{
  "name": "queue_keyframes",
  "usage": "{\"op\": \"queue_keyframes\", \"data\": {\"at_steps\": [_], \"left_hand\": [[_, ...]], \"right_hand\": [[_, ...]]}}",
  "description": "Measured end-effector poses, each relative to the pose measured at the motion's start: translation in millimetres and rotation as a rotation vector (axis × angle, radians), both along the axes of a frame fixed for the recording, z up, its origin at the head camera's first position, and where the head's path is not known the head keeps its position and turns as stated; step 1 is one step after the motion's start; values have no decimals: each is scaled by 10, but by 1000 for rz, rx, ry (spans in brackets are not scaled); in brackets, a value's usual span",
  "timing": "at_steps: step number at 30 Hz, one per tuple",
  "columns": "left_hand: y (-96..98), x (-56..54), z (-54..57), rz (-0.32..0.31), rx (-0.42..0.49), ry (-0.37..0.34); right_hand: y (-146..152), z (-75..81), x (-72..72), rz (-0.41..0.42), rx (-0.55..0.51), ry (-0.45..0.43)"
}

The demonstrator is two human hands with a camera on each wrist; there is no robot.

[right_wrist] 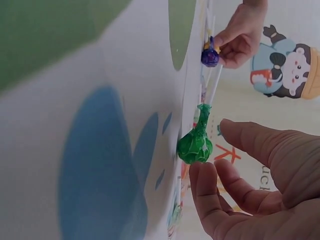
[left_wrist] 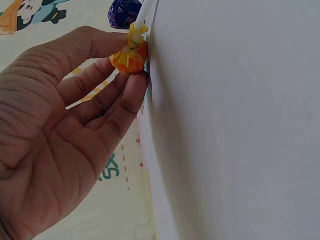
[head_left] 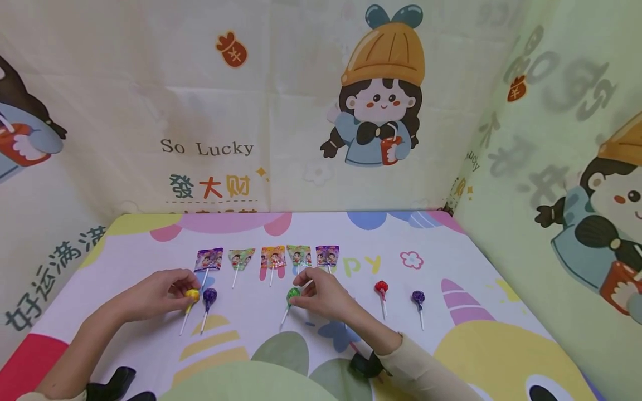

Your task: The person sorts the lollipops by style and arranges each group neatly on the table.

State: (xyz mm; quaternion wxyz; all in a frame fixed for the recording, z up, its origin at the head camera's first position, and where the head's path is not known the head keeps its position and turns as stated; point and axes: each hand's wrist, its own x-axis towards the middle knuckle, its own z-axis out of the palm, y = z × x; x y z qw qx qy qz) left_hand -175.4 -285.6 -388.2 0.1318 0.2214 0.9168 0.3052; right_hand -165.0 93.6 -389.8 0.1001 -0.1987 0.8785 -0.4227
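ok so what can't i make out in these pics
- Head view: the small print on the orange packet, too small to read.
- Head view: the lower stick of the green packet nearest the right hand, hidden by that hand.
- Left wrist view: the yellow lollipop's stick end, cut off by the top edge.
- Right wrist view: most of the yellow lollipop's head, behind the purple lollipop.

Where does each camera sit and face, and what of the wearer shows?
Head: on the head, facing forward and down at the white printed tabletop; both arms, left grip and right grip show.
Left wrist: worn there, facing the left grip and round yellow wrapped lollipop.
Right wrist: worn there, facing the right grip and round green wrapped lollipop; left grip beyond.
Head and right wrist share the green lollipop.
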Motion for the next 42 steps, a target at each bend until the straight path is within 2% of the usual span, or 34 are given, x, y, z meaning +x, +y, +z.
{"op": "queue_keyframes", "data": {"at_steps": [17, 31, 42], "left_hand": [[-15, -16, -19, -1, 5, 7], [-21, -11, -39, -1, 7, 9], [-15, -15, -15, 3, 5, -1]], "right_hand": [[-71, -41, -44, -9, 47, -57], [-71, -58, -34, 9, 56, -34], [-59, -68, -48, 26, 35, -42]]}}
